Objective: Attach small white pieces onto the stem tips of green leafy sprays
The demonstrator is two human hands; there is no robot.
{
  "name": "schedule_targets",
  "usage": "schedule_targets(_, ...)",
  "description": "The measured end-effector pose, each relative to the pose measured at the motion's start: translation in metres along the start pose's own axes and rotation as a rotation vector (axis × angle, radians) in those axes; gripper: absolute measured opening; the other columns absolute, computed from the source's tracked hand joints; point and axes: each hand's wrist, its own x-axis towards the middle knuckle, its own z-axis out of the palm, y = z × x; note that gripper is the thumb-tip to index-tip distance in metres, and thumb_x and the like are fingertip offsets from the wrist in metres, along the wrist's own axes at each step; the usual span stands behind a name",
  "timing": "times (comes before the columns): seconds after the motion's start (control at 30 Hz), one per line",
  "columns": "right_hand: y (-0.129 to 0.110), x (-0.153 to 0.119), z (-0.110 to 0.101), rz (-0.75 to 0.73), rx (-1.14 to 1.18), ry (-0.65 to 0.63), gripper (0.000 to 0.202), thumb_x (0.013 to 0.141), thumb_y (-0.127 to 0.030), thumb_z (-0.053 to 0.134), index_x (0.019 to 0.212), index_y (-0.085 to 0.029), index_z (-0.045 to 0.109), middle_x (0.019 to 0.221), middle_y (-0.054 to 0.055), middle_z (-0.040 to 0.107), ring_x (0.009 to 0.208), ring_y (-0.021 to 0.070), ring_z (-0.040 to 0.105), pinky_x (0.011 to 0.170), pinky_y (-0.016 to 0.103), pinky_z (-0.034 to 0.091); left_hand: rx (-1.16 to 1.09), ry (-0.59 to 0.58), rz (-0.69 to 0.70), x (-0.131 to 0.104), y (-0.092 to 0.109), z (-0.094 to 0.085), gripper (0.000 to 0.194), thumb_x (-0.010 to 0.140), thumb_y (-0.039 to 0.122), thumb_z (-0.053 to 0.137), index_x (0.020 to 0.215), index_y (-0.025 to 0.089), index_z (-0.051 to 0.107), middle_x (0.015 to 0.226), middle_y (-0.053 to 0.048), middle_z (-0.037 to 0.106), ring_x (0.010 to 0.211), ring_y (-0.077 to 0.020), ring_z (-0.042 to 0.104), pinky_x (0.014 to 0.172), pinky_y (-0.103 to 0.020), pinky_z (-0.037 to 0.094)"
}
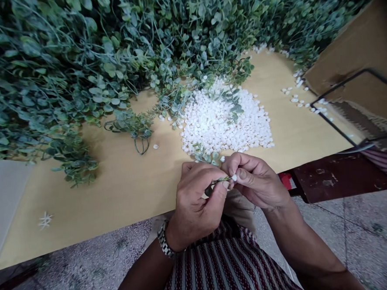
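My left hand (200, 199), with a watch on its wrist, pinches a thin green stem at the table's front edge. Close against it on the right, my right hand (256, 180) holds a small white bead-like piece (234, 177) between thumb and forefinger, at the stem's tip. A leafy green sprig (204, 155) shows just beyond my fingers. Behind both hands lies a wide pile of small white pieces (225, 121), with some green leaves resting on it.
Masses of green artificial foliage (109, 49) cover the back of the yellowish table (127, 184). Small sprigs (73, 159) lie at left, near a white star-shaped bit (46, 220). A cardboard box (362, 60) and black metal frame (337, 129) stand at right.
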Motion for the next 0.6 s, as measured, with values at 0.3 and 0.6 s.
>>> schedule_targets(0.3, 0.0028, -0.0002, -0.0018, 0.012, 0.078, -0.04, 0.019, 0.074, -0.031, 0.069, 0.068, -0.017, 0.059, 0.06, -0.002, 0.053, 0.053, 0.0077, 0.047, 0.05, 0.019, 0.038, -0.05, 0.001, -0.01, 0.0011, 0.0001, 0.0012, 0.015, 0.077, 0.004, 0.054, 0.076, 0.018, 0.059, 0.07, -0.001, 0.063, 0.068, -0.0131, 0.057, 0.069, -0.031, 0.045)
schedule_targets(0.6, 0.0066, -0.0013, -0.0001, -0.044, 0.027, -0.033, 0.016, 0.076, -0.03, 0.068, 0.07, -0.018, 0.059, 0.06, -0.002, 0.053, 0.055, 0.0092, 0.046, 0.052, 0.021, 0.037, 0.035, 0.019, 0.038, 0.0016, 0.0011, 0.001, 0.014, 0.077, 0.005, 0.052, 0.075, 0.017, 0.058, 0.068, -0.001, 0.062, 0.065, -0.0128, 0.056, 0.068, -0.032, 0.042)
